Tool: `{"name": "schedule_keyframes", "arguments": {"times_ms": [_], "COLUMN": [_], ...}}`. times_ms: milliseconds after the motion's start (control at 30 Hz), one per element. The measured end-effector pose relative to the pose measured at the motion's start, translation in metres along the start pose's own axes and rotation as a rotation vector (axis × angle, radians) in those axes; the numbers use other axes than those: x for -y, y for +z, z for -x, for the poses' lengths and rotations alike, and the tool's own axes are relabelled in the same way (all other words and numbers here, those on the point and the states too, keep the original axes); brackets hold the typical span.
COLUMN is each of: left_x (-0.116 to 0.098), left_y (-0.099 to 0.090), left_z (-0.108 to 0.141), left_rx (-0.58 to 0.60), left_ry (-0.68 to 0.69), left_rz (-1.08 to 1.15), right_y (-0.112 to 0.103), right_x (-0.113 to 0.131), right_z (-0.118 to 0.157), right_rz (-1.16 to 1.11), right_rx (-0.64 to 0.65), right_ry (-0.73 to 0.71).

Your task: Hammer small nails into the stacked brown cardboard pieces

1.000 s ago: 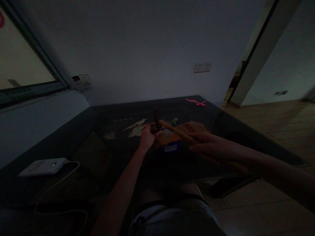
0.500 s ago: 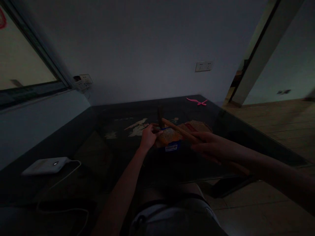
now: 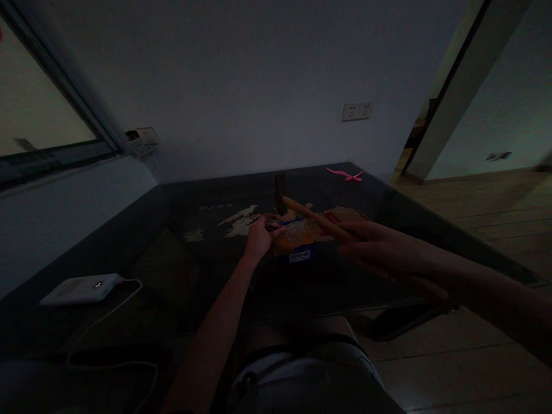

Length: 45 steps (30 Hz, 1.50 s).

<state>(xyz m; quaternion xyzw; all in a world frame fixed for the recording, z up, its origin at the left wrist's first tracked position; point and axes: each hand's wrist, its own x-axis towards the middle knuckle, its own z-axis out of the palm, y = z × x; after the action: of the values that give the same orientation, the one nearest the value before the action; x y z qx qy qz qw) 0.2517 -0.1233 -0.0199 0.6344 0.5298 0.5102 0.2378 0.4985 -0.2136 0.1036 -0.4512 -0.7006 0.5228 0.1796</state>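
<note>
One power bank (image 3: 80, 288) lies nearest on the one table (image 3: 241, 299); beyond it are two hands, the right hand (image 3: 375, 247) wrapped around one hammer (image 3: 313, 215), the left hand (image 3: 260, 238) with fingers bunched narrow at the left end of one orange bundle (image 3: 297, 236), mid-table, whether pinching anything I cannot tell. With the hammer head so near, a swing drifting left could catch those fingers. Farthest back on the table lies one pink ribbon (image 3: 352, 176).
</note>
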Motion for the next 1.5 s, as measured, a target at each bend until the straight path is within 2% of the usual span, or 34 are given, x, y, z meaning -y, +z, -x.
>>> {"name": "schedule_keyframes", "arguments": {"times_ms": [100, 267, 533, 700, 800, 900, 1267, 1367, 1500], "left_x": [0.003, 0.003, 0.001, -0.001, 0.001, 0.001, -0.006, -0.011, -0.013], "left_y": [0.001, -0.001, -0.002, -0.002, -0.001, -0.002, -0.003, -0.002, -0.001], "left_z": [-0.001, -0.002, -0.001, -0.002, -0.002, -0.001, -0.003, -0.005, -0.008], "left_rx": [0.005, 0.001, 0.029, -0.006, -0.022, -0.034, 0.040, 0.065, 0.072], "left_ry": [-0.003, -0.003, -0.009, -0.014, 0.014, 0.042, 0.110, 0.119, 0.106], "left_rz": [0.005, -0.025, 0.004, -0.085, -0.073, -0.078, -0.124, -0.138, -0.154], "right_y": [0.001, 0.005, 0.003, 0.010, 0.011, 0.010, 0.008, 0.007, 0.006], "right_x": [0.006, -0.008, -0.009, -0.018, -0.024, -0.034, -0.088, -0.099, -0.107], "right_z": [0.003, -0.004, 0.001, -0.002, -0.003, -0.002, -0.018, -0.020, -0.020], "right_rz": [-0.001, 0.042, 0.020, 0.015, -0.019, -0.054, -0.116, -0.150, -0.231], "right_rx": [-0.033, 0.035, -0.028, -0.004, -0.047, -0.126, -0.332, -0.342, -0.295], "right_ry": [0.000, 0.077, 0.003, 0.037, -0.012, -0.065, -0.126, -0.177, -0.267]}}
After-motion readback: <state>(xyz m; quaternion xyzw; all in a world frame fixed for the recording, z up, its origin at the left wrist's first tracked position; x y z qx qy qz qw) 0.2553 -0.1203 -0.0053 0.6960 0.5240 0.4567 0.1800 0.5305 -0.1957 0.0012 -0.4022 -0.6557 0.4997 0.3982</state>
